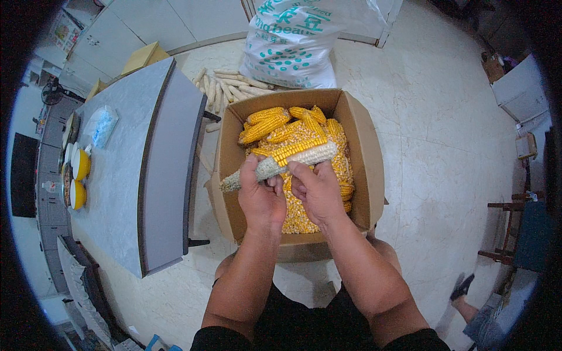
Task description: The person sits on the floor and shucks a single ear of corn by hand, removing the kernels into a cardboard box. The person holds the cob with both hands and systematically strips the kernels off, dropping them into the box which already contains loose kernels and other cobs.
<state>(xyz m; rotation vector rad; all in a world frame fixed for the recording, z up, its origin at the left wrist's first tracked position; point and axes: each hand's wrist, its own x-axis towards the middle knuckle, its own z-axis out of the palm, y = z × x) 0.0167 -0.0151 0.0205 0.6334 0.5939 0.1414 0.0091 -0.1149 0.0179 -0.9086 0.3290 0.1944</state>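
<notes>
Both hands hold one partly shelled corn cob (303, 151) above an open cardboard box (366, 166). My left hand (264, 195) grips its bare, greyish left part, thumb on top. My right hand (317, 188) is around the right part from below, its thumb pressed at the lower edge of the remaining yellow kernels. Those kernels run in a strip along the top; the right end is bare and white. In the box lie loose corn kernels (298, 219) and several unshelled ears of corn (264, 127), mostly at the far side.
Stripped cobs (226, 87) lie heaped on the floor beyond the box, beside a white woven sack (290, 52) with green print. To the left stands a grey table (127, 145) with yellow bowls (81, 164). Another person's leg (466, 308) shows at the lower right.
</notes>
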